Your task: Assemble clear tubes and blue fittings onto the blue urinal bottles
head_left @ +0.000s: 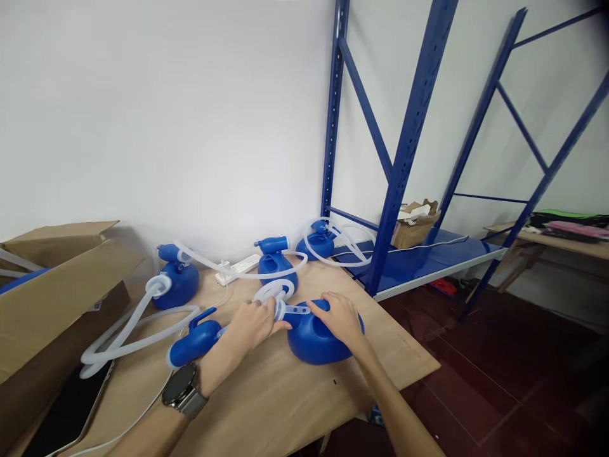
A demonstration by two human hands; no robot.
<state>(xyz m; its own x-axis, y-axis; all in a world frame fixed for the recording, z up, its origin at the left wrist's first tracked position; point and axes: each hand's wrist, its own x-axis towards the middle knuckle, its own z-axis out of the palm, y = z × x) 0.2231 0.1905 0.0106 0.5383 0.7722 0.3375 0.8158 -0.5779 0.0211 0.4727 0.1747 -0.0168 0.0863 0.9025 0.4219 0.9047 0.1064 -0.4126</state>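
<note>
A blue plastic bottle (316, 343) lies on the wooden table in front of me, its neck pointing left. My right hand (340, 316) is wrapped over its top, around the handle. At the neck, my left hand (257, 322) grips the translucent white cap (280, 310), from which a strap with holes reaches toward the bottle body. Coiled white tubing (276, 290) lies just behind the left hand. Beside my left forearm rests a smaller blue handled urinal piece (197, 343) with a pale rim, partly hidden by the arm.
Similar blue bottles with white hoses stand behind: one left (178, 282), one centre (276, 266), one right (316, 244). A power strip (238, 269) lies by the wall. An open cardboard box (61, 298) and a phone-like black slab (71, 412) are left. Blue shelving (399, 152) stands right.
</note>
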